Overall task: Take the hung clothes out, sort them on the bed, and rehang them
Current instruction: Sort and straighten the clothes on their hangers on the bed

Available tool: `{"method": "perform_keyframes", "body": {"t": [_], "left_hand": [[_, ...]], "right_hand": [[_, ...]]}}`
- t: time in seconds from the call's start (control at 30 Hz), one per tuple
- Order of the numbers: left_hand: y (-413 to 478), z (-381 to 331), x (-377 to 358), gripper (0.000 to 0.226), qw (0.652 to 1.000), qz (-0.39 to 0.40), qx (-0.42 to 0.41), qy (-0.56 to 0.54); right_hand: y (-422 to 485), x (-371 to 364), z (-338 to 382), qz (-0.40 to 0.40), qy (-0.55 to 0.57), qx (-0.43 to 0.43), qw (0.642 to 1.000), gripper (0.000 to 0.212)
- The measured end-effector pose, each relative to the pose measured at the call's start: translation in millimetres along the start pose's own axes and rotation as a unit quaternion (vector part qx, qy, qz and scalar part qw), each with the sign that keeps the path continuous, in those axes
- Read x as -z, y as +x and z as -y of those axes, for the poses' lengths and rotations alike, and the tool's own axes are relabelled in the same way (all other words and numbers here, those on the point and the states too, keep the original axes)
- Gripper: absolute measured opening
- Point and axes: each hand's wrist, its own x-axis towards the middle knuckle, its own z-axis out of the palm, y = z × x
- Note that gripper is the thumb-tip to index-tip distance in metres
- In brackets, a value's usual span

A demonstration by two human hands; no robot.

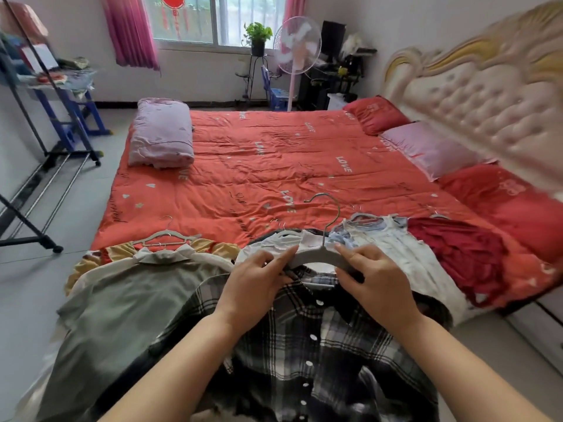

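A black-and-white plaid shirt (pixel 307 339) lies at the near edge of the bed (pixel 259 166). A grey hanger (pixel 316 254) with a metal hook sits at its collar. My left hand (pixel 259 280) grips the hanger's left arm and the collar, and my right hand (pixel 374 280) grips its right arm. To the left lies a grey-green shirt (pixel 134 296) on a hanger, over a yellow garment (pixel 213 246). A white top (pixel 405 254) and a dark red garment (pixel 460 248) lie to the right, each with a hanger.
A folded lilac quilt (pixel 163 135) lies at the bed's far left; pillows (pixel 426 147) line the padded headboard (pixel 487 95). A black clothes rack (pixel 45 153) on wheels stands on the floor at left. A fan (pixel 297 45) and plant stand by the window.
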Motion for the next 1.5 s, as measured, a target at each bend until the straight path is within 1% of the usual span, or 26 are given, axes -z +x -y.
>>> {"method": "perform_keyframes", "body": {"t": [0.1,0.23,0.3,0.4,0.5,0.63,0.83,0.93,1.1,1.23,1.33,1.5], "left_hand": [[25,-13,-31,0.049,1.0,-0.007,0.015,-0.009],[62,-23,-69,0.048,0.999,-0.02,0.039,0.013],[73,-24,-77,0.047,0.998,-0.016,0.053,0.019],[95,-21,-93,0.045,0.995,-0.022,0.082,0.046],[112,-9,-103,0.049,0.992,-0.024,0.107,0.066],[133,20,-116,0.052,0.989,-0.011,0.133,0.067],[160,81,-134,0.058,0.983,0.013,0.177,0.056],[172,111,-143,0.057,0.979,0.017,0.195,0.05],[183,153,-158,0.054,0.973,0.035,0.226,0.037],[194,189,-181,0.049,0.967,0.053,0.242,0.052],[203,213,-202,0.051,0.956,0.067,0.281,0.052],[214,258,-252,0.051,0.922,0.118,0.364,0.066]], "right_hand": [[11,7,-40,0.013,0.019,-0.005,1.0,0.044],[36,5,-97,0.047,0.031,0.011,0.998,0.042],[46,-1,-114,0.053,0.032,0.02,0.998,0.045],[66,-15,-140,0.06,0.034,0.043,0.997,0.044],[88,-36,-158,0.081,0.056,0.041,0.994,0.048],[115,-71,-173,0.106,0.066,0.036,0.992,0.045],[153,-127,-184,0.119,0.04,0.028,0.992,0.044],[172,-156,-189,0.135,0.042,0.005,0.99,0.043],[194,-201,-197,0.187,0.056,-0.024,0.98,0.041],[210,-240,-212,0.222,0.061,-0.048,0.972,0.04],[219,-277,-230,0.257,0.074,-0.073,0.961,0.038],[224,-345,-266,0.307,0.076,-0.108,0.942,0.035]]}}
